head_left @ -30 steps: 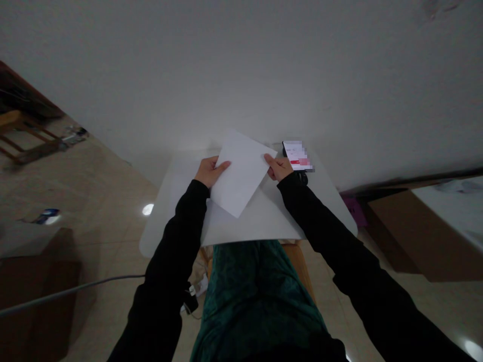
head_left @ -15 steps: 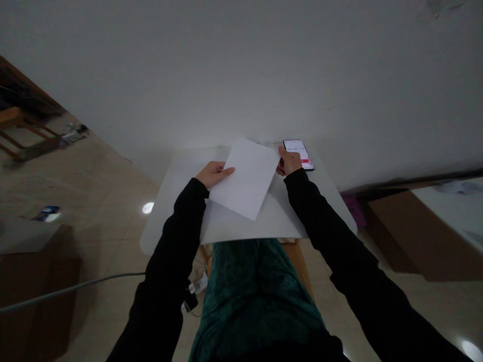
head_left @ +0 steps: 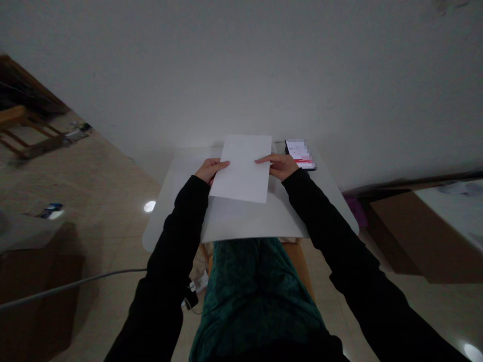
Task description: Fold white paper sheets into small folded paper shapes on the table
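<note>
A white sheet of paper [head_left: 243,168] lies square on the small white table [head_left: 249,221] in front of me. My left hand [head_left: 209,170] holds its left edge, thumb on top of the sheet and fingers curled under. My right hand [head_left: 278,165] rests at the right edge, forefinger stretched out flat on the paper, the other fingers curled. Both sleeves are black. A phone [head_left: 301,154] with a lit screen lies just right of my right hand.
A white wall rises right behind the table. A cardboard box [head_left: 422,236] stands at the right, and a brown box [head_left: 37,281] at the lower left with a grey cable [head_left: 75,285] across the tiled floor. A wooden chair [head_left: 26,130] is at far left.
The sheet was tilted with one corner toward me; both hands have turned it so its edges now run square to the table. My right hand moved from the far right corner onto the sheet.
</note>
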`<state>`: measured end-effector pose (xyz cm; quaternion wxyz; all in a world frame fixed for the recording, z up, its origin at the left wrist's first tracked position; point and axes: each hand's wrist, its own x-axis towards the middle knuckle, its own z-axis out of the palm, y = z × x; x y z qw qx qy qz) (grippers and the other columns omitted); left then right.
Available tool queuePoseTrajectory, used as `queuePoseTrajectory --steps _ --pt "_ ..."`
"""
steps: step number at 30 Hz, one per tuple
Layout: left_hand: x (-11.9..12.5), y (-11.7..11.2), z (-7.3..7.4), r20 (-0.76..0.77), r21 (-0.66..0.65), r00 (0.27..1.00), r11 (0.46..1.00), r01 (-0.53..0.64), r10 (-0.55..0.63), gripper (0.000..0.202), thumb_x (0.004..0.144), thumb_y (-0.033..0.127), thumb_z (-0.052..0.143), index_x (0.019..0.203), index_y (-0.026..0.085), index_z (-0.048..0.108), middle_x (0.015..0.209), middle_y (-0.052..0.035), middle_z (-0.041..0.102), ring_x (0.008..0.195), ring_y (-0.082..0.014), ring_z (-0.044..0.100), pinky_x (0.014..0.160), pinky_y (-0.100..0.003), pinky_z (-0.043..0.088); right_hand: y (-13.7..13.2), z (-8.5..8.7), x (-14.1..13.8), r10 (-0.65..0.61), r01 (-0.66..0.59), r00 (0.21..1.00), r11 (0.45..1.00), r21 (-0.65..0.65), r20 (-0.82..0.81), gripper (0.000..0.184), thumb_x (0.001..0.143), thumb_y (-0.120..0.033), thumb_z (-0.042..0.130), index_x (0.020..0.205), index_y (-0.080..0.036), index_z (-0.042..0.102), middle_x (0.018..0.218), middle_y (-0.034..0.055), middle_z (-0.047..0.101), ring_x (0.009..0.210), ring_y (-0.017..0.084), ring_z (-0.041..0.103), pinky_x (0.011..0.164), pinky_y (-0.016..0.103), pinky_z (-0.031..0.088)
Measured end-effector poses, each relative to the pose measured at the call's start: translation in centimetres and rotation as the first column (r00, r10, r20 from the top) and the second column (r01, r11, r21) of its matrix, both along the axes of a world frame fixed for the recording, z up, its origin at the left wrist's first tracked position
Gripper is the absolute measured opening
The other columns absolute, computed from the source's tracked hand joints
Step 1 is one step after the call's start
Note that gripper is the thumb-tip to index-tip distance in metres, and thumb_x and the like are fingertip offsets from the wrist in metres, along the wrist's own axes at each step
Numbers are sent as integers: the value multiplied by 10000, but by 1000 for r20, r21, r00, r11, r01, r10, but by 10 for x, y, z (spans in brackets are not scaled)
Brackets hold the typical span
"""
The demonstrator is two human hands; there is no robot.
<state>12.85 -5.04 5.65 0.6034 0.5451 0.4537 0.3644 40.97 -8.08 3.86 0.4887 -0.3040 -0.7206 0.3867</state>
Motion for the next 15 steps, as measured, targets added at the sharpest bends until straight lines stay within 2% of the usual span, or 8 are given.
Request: queuePoseTrajectory --steps 3,7,11,15 --pt "6 -5 1 -14 -69 997 995 74 -75 341 563 384 846 701 112 695 643 -62 689 507 -144 614 474 -245 476 -1 2 4 43 -43 995 999 6 85 239 737 -368 761 952 -265 782 990 41 769 972 202 713 959 391 557" --pt "17 -9 -2 22 -15 1000 1000 6 -6 416 620 494 808 759 118 698 692 -74 705 566 -161 633 528 -270 501 -4 5 5 155 -148 981 987 -70 114 262 697 -414 796 910 -260 794 1006 47 772 999 213 717 1000 382 540" --pt "26 -9 -6 -68 56 998 998 -14 18 451 540 477 855 739 116 673 662 -42 688 543 -136 594 507 -246 461 -7 3 2 237 -217 963 964 -154 125 330 688 -413 805 956 -222 788 1027 70 765 996 217 715 972 366 554" --pt "29 -5 -10 57 109 979 973 -201 196 464 533 484 852 738 121 649 660 -31 684 537 -124 583 510 -242 464 -9 2 0 262 -240 958 954 -180 113 428 668 -380 826 1065 -236 756 1141 76 726 1060 217 687 960 370 556"
